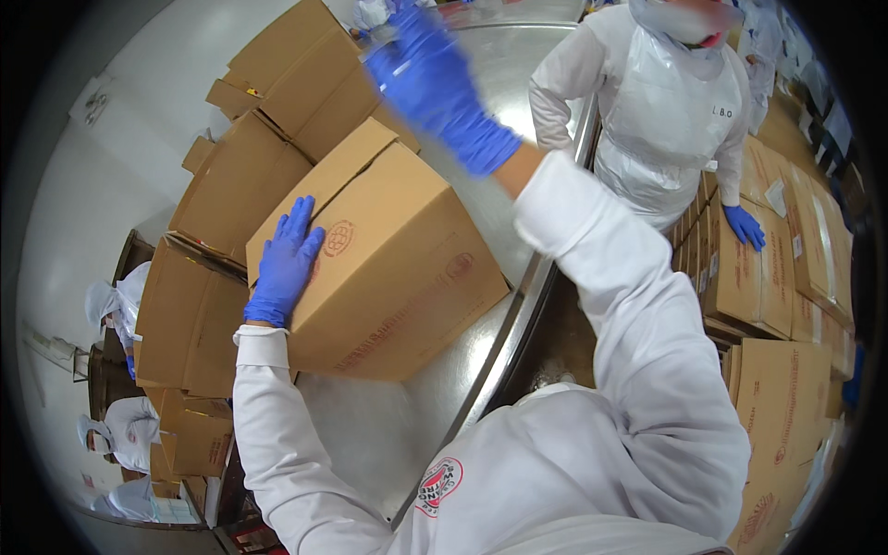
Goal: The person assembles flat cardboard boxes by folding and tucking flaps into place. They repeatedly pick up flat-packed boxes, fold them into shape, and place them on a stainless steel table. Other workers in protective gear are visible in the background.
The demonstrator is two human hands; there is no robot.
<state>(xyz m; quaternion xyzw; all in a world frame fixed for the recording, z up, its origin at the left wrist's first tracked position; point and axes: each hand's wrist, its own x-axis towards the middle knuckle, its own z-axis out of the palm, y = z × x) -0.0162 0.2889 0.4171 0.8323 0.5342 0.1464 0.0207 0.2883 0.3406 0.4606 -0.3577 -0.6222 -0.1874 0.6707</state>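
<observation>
A large brown cardboard box (398, 277) stands tilted across the steel table (361, 407) in front of me, its top flaps folded down with a narrow gap between them. My left hand (289, 261), in a blue glove, lies flat on the top by that gap, fingers stretched out. Raised above the far side of the box is my right hand (439, 92), also blue-gloved. Motion blurs its fingers, so I cannot make out whether it holds anything.
Open cardboard boxes (240, 185) line the table's left side. To the right, a co-worker in a white apron (638, 120) rests a gloved hand (744, 228) on stacked closed cartons (786, 250). Other people in white (125, 430) are at the far left.
</observation>
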